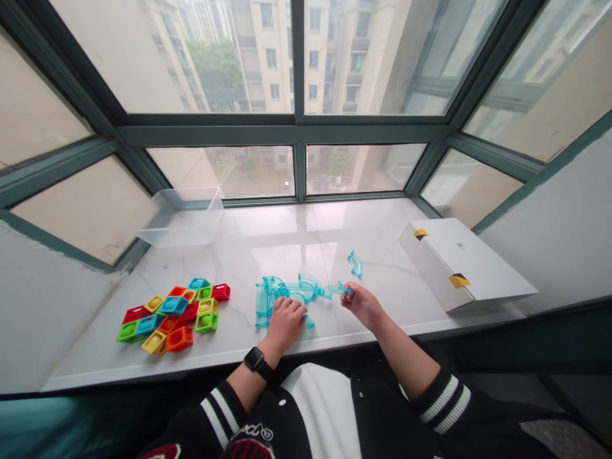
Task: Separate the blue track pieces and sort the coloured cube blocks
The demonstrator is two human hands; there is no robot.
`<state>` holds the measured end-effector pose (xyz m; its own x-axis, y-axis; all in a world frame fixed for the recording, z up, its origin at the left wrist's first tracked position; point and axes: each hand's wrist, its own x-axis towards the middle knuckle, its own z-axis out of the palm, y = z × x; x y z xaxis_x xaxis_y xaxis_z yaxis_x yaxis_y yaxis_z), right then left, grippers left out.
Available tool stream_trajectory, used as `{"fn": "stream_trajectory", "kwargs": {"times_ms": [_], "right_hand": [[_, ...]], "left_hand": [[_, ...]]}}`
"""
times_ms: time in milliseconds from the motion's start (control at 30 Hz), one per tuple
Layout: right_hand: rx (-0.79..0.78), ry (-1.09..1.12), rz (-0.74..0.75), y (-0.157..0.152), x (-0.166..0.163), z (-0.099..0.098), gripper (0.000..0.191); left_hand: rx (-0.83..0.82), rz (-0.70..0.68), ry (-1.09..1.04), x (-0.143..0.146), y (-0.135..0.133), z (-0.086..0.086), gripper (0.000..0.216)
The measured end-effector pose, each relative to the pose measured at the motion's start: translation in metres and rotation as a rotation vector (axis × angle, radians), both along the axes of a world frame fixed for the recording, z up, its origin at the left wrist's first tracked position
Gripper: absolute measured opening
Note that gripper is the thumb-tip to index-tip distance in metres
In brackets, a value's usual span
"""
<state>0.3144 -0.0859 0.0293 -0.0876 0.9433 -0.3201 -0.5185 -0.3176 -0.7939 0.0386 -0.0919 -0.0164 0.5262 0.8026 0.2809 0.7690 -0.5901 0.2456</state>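
Translucent turquoise marble-run track pieces (272, 288) lie clustered on the white sill, in front of me. My left hand (285, 322) is palm down at the near side of this cluster, its fingers bent and pressed against the pieces, partly covering them. Off to the right, my right hand (364, 306) pinches the end of a narrow turquoise track piece (333, 291) between thumb and fingers. That piece reaches left to the cluster; whether the two are joined I cannot tell. A separate curved turquoise track piece (355, 264) lies just beyond my right hand.
Colourful hollow plastic blocks (174, 306) are heaped at the left. Behind them stands a clear plastic bin (184, 220). A white box (466, 264) with yellow-and-black tape sits at the right. Window frames (282, 135) enclose the sill (382, 236) at the back and sides.
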Motion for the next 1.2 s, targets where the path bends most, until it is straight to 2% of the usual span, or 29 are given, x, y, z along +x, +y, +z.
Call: {"fn": "stream_trajectory", "kwargs": {"times_ms": [167,333,500,633,733,833,900,967,1133,1200], "right_hand": [[-0.039,-0.058,-0.004,-0.01,0.005,-0.017,0.038],[-0.069,-0.217,0.121,-0.019,0.015,-0.029,0.041],[-0.047,-0.275,0.168,-0.027,0.024,-0.02,0.041],[0.062,-0.332,0.174,-0.032,0.024,-0.006,0.042],[0.171,-0.438,0.2,-0.035,0.019,-0.001,0.038],[0.267,-0.554,0.23,-0.038,0.01,0.002,0.036],[0.364,-0.66,0.22,-0.039,0.001,0.005,0.034],[0.481,-0.76,0.202,-0.039,-0.009,0.009,0.031],[0.68,-0.824,0.244,-0.038,-0.033,0.024,0.027],[0.714,-0.821,0.276,-0.038,-0.038,0.028,0.027]], "left_hand": [[0.011,0.082,0.041,0.006,0.007,-0.003,0.02],[0.019,0.111,0.021,0.007,0.009,-0.005,0.024],[0.044,0.097,-0.038,0.006,0.01,-0.005,0.031],[0.034,0.063,-0.103,0.005,0.008,-0.004,0.046],[0.006,0.048,-0.124,0.004,0.004,0.006,0.05],[-0.048,0.02,-0.187,0.003,-0.003,0.023,0.038],[-0.142,0.0,-0.302,0.005,-0.005,0.034,0.029],[-0.316,0.005,-0.467,0.008,-0.006,0.043,0.028],[-0.959,0.086,-1.067,0.018,-0.003,0.049,0.051],[-1.121,0.063,-1.263,0.019,-0.003,0.05,0.057]]}}
